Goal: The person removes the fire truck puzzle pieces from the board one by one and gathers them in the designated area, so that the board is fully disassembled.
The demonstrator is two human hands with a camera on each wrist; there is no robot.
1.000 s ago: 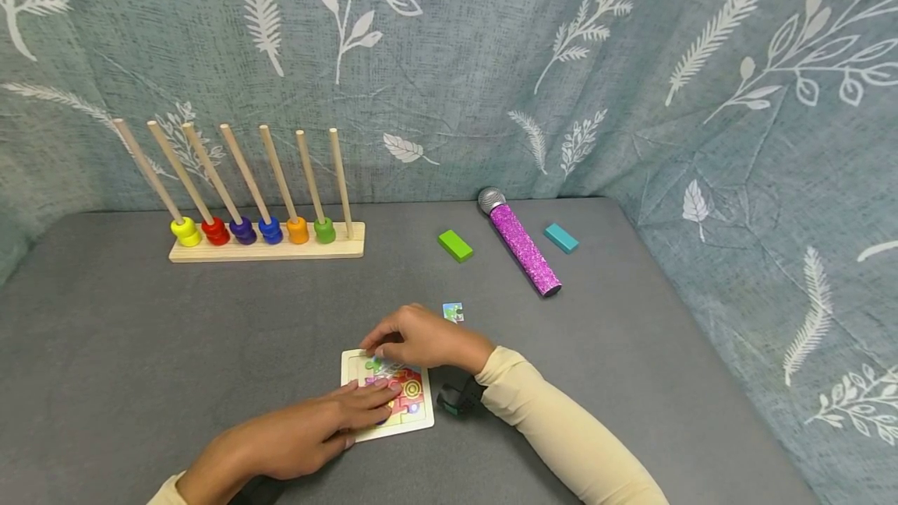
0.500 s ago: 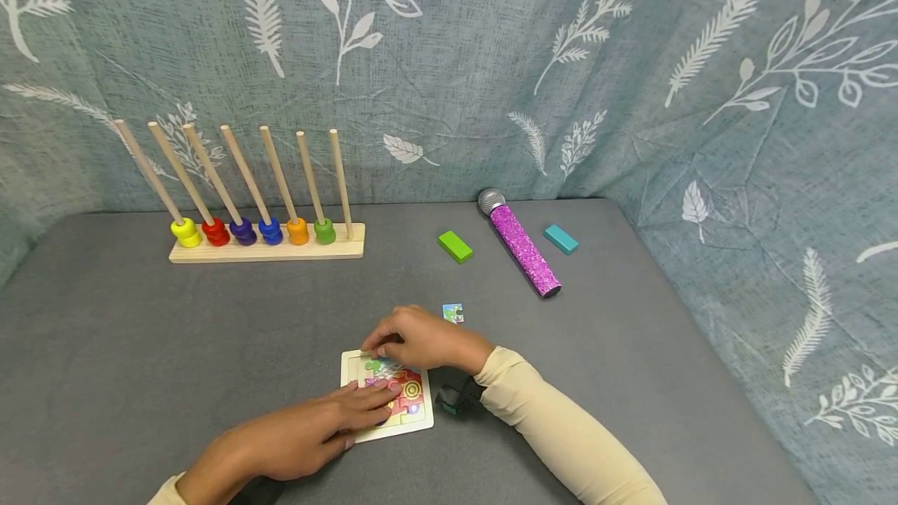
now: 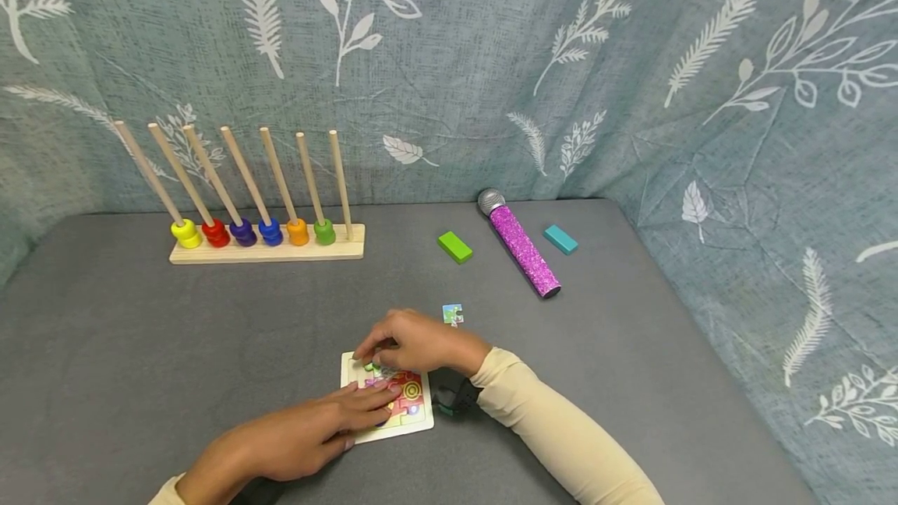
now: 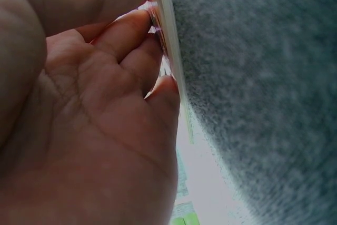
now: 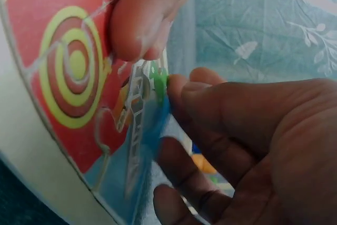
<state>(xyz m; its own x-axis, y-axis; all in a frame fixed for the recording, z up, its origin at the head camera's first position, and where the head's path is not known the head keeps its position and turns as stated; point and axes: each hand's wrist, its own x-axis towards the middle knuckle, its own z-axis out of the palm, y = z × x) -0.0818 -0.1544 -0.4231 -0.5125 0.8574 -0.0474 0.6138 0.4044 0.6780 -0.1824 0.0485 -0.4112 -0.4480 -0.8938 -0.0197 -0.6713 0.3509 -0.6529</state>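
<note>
A small jigsaw puzzle (image 3: 412, 390) in a pale wooden frame (image 3: 403, 431) lies near the front of the table. My left hand (image 3: 302, 433) rests on its lower left part, fingers stretched over the pieces; the left wrist view shows the palm (image 4: 100, 125) beside the frame's edge. At the puzzle's upper left, my right hand (image 3: 421, 341) pinches a green puzzle piece (image 5: 159, 82) between thumb and index finger, though the fingers hide much of it. A loose puzzle piece (image 3: 453, 312) with blue and green print lies just beyond the right hand.
A wooden bead rack (image 3: 266, 252) with upright pegs and coloured beads stands at the back left. Toward the back right lie a green block (image 3: 455, 246), a pink glitter microphone (image 3: 525, 249) and a teal block (image 3: 561, 238). A patterned curtain (image 3: 449, 100) hangs behind the table.
The right hand's fingertips have shifted slightly left and nearer along the puzzle's upper edge. The left hand and the puzzle frame have stayed in place.
</note>
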